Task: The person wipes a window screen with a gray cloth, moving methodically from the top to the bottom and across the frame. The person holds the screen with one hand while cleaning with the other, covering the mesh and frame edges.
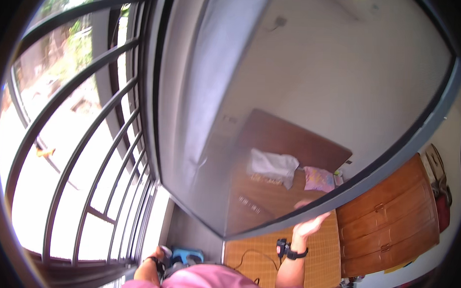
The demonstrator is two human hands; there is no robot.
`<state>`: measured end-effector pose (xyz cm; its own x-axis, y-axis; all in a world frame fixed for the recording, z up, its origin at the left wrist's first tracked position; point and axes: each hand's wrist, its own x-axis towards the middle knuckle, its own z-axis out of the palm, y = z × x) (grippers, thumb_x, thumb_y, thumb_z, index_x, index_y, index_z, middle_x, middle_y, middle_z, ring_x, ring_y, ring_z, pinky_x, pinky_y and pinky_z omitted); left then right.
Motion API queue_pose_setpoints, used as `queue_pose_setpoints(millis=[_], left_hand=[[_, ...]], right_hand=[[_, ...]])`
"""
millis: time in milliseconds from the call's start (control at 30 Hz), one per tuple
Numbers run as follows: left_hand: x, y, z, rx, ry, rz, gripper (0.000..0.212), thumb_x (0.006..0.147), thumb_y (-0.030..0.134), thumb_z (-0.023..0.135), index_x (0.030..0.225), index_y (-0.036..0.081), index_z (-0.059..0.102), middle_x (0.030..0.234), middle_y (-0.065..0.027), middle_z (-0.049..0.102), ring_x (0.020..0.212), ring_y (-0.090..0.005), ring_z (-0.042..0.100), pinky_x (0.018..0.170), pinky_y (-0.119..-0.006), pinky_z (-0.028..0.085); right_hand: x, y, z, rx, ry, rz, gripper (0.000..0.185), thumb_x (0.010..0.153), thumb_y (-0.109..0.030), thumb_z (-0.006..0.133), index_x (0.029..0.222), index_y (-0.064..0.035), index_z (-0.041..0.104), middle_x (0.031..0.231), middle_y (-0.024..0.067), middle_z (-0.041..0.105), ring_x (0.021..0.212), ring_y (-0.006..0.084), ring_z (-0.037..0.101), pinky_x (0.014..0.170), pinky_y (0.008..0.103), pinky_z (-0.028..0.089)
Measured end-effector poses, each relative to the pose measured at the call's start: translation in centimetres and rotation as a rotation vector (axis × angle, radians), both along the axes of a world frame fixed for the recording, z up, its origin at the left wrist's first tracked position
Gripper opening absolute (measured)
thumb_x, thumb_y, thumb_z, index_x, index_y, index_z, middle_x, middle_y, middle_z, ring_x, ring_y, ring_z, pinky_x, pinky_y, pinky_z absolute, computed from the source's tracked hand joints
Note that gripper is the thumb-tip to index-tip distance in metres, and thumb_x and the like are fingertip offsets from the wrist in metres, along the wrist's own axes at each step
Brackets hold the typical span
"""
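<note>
A large window insect screen with a grey frame [366, 181] stands swung into the room in front of me, and the bed shows through its mesh. My right hand [310, 224] is on the frame's lower right edge, thumb and fingers on either side of it, some fingertips blurred behind the mesh. At the lower left, my left hand [159, 253] is low beside the window sill, close to a small pale grey item. Whether the hand holds that item cannot be made out. Both wrists wear black straps.
Dark metal window bars [68, 165] curve along the left. A bed with a woven mat [318, 253] lies below, a cable across it. At the right stands a brown wooden cabinet [387, 222] with bags on top. A blue plastic item [188, 253] is on the floor.
</note>
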<state>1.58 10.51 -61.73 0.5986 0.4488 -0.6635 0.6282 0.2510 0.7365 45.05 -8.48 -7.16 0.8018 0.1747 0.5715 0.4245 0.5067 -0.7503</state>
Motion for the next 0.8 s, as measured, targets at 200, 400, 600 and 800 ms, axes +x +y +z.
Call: queue_pose_setpoints(millis=[200,400,600,800], left_hand=[[-7.5,-6.2,1.5,0.022,0.361,0.267,0.026,0.085,0.009,0.063,0.108,0.005,0.075,0.093,-0.0191,0.075,0.092,-0.0263,0.073,0.083,-0.039,0.057],[-9.7,-9.2,2.9,-0.037,0.323,0.408,0.038,0.082,0.005,0.067,0.120,0.005,0.074,0.110,-0.0177,0.075,0.102,-0.0249,0.072,0.093,-0.035,0.055],[-9.2,-10.4,3.4,0.045,0.287,0.434,0.040,0.081,0.007,0.064,0.120,0.002,0.072,0.110,-0.0212,0.074,0.104,-0.0279,0.072,0.093,-0.035,0.055],[-6.0,-9.8,9.6,0.101,0.336,0.401,0.040,0.082,0.007,0.064,0.121,0.001,0.071,0.111,-0.0225,0.074,0.107,-0.0267,0.071,0.095,-0.034,0.053]], right_hand=[[4.0,2.3,1.2,-0.045,0.086,-0.043,0.071,0.103,-0.068,0.023,0.096,-0.0048,0.053,0.071,0.0160,0.062,0.062,0.0253,0.060,0.059,0.0353,0.051],[5.8,0.7,-1.2,-0.062,0.086,-0.059,0.065,0.105,-0.063,0.028,0.123,-0.0052,0.051,0.087,0.0137,0.062,0.070,0.0238,0.060,0.066,0.0353,0.053],[5.8,2.0,-1.8,-0.217,0.082,-0.198,0.075,0.103,-0.060,0.029,0.133,0.0075,0.046,0.085,0.0164,0.064,0.063,0.0279,0.064,0.068,0.0356,0.054],[5.5,0.7,-4.2,-0.241,0.097,-0.036,0.073,0.104,-0.059,0.025,0.113,0.0045,0.059,0.096,0.0183,0.067,0.075,0.0288,0.066,0.079,0.0373,0.053]])
